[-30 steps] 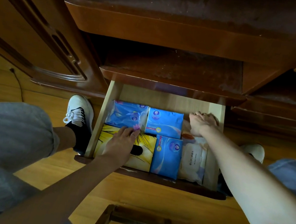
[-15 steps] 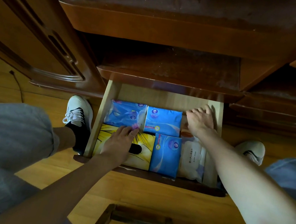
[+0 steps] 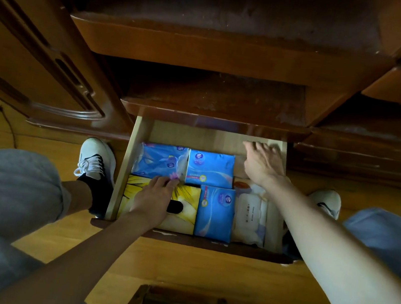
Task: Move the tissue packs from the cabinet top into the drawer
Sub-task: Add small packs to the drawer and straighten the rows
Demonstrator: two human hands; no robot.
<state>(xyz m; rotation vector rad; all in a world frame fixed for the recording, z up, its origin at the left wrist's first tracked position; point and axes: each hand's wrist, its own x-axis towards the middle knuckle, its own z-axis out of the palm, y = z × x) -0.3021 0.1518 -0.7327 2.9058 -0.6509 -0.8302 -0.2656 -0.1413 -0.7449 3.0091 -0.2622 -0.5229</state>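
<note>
Lying open below the dark wooden cabinet (image 3: 209, 56), the drawer (image 3: 123, 166) holds every pack in view. At its far left sits a blue tissue pack in crinkled clear wrap (image 3: 156, 160), and just near of it a yellow tissue box (image 3: 183, 217) with a black slot. The left hand (image 3: 154, 198) rests palm down on that box, its fingers (image 3: 171, 182) lightly bent with the tips reaching the seam where the box meets the wrapped pack; they seem to hold nothing, though the tips are partly hidden in shadow. Right of these, a second blue tissue pack (image 3: 209, 169) lies at the far side and a third blue tissue pack (image 3: 214, 213) at the near side, touching each other. Further right lies a white wet-wipe pack (image 3: 249, 217) against the drawer's right wall. The right hand (image 3: 263, 164) hovers over the far right corner, fingers spread and blurred, gripping nothing. White sneakers stand on the wooden floor (image 3: 202, 265) either side of the drawer.
</note>
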